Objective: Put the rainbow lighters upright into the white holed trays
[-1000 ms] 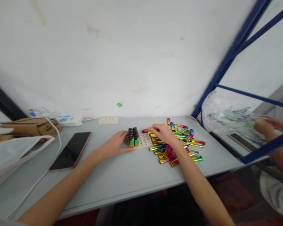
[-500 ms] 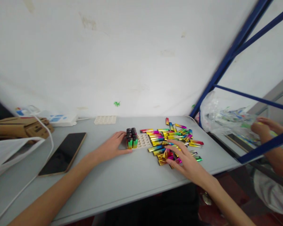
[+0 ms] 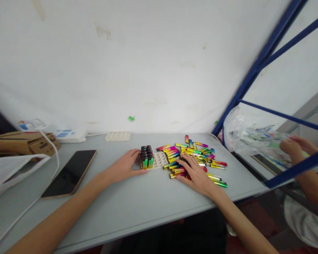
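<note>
My left hand (image 3: 125,165) is curled around the left end of a white tray with round holes (image 3: 159,161), thumb at the front corner and fingertips at the back. Several lighters with black tops (image 3: 147,157) stand upright in the tray's left part, their bodies shading from green to yellow. The tray's right part shows bare holes. My right hand (image 3: 194,173) lies flat over a loose pile of shiny, rainbow-coloured lighters (image 3: 198,151), fingers stretched and touching those at the pile's near left. Some of the pile is hidden under this hand.
A second white holed tray (image 3: 118,136) lies by the wall. On the left are a phone (image 3: 70,173), a white cable, a cardboard box (image 3: 23,141) and a white bag. A blue metal frame (image 3: 254,74) stands right; beyond it a co-worker's hands (image 3: 294,145) are near clear plastic bags.
My right hand has moved slightly left and flattened onto the pile. The lighters beneath it have shifted towards the tray. My left hand stays at the tray's end.
</note>
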A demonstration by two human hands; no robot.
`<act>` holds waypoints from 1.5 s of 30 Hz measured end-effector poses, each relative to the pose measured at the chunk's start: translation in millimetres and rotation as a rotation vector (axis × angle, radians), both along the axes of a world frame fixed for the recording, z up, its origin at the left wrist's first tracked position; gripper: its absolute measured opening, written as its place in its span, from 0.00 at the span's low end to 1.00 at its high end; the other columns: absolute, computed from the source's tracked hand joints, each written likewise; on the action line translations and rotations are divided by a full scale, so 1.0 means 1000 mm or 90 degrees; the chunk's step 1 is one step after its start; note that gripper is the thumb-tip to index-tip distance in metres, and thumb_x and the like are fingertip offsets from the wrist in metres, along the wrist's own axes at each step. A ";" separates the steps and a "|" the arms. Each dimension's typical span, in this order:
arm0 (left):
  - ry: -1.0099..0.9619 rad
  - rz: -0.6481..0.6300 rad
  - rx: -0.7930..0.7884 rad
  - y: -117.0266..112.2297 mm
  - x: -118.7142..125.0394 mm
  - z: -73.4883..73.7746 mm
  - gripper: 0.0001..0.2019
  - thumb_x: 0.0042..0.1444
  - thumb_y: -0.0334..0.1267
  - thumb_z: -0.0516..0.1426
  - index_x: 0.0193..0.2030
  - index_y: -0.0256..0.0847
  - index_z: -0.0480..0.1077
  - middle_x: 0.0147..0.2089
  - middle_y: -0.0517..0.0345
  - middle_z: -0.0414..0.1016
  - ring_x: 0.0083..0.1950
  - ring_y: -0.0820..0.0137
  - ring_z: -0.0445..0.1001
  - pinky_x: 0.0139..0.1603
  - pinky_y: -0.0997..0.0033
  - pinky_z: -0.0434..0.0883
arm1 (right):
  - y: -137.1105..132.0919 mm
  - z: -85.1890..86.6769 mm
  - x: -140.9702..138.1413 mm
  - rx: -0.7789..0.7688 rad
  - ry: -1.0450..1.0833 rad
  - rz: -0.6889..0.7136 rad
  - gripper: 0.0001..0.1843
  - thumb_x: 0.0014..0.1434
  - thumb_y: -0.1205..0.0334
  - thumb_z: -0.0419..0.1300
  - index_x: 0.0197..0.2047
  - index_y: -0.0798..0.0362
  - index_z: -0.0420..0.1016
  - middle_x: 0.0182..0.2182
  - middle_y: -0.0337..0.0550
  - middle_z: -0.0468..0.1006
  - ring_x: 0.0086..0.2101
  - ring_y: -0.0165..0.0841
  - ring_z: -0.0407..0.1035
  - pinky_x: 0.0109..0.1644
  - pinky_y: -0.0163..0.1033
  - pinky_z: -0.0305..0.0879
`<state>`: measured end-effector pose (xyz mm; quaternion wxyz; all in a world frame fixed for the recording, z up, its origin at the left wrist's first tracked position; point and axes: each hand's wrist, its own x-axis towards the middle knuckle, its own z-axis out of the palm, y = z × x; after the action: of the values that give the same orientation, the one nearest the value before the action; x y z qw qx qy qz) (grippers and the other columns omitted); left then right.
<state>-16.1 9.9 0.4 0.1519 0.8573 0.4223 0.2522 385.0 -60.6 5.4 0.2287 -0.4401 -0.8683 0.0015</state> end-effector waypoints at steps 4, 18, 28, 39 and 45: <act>0.000 0.004 0.000 0.000 0.000 0.001 0.46 0.62 0.81 0.63 0.68 0.42 0.76 0.69 0.36 0.80 0.71 0.39 0.79 0.77 0.40 0.75 | 0.003 0.004 -0.002 0.018 0.051 -0.007 0.27 0.80 0.50 0.63 0.77 0.44 0.75 0.77 0.58 0.72 0.77 0.54 0.65 0.82 0.70 0.65; -0.032 0.005 0.004 -0.001 -0.001 0.007 0.35 0.58 0.71 0.71 0.61 0.48 0.81 0.66 0.42 0.85 0.67 0.40 0.83 0.73 0.42 0.79 | 0.038 0.050 -0.026 -0.096 -0.088 0.113 0.06 0.77 0.59 0.69 0.46 0.49 0.86 0.46 0.49 0.85 0.50 0.44 0.81 0.60 0.50 0.78; -0.028 0.025 0.000 0.002 -0.006 0.013 0.35 0.51 0.65 0.76 0.58 0.44 0.83 0.67 0.38 0.84 0.69 0.38 0.82 0.76 0.41 0.77 | 0.064 0.064 -0.054 -0.161 0.418 0.033 0.29 0.79 0.32 0.56 0.56 0.49 0.79 0.29 0.36 0.77 0.29 0.35 0.71 0.35 0.39 0.69; -0.015 -0.006 -0.047 0.002 -0.036 0.021 0.37 0.50 0.60 0.78 0.63 0.44 0.84 0.72 0.42 0.81 0.71 0.41 0.81 0.78 0.43 0.76 | 0.105 0.065 -0.131 -0.309 0.645 0.028 0.40 0.54 0.16 0.70 0.34 0.49 0.75 0.22 0.32 0.65 0.24 0.30 0.60 0.27 0.37 0.61; -0.016 0.025 -0.035 -0.005 -0.025 0.016 0.40 0.52 0.60 0.77 0.68 0.45 0.80 0.73 0.39 0.78 0.73 0.38 0.79 0.79 0.39 0.76 | 0.083 0.057 -0.135 -0.444 0.584 0.183 0.37 0.64 0.18 0.64 0.44 0.46 0.72 0.32 0.36 0.76 0.29 0.32 0.70 0.34 0.38 0.74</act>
<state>-40.7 4.8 16.1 0.1757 0.8410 0.4440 0.2542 250.2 22.1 62.1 0.4202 -0.3218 -0.6798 0.5077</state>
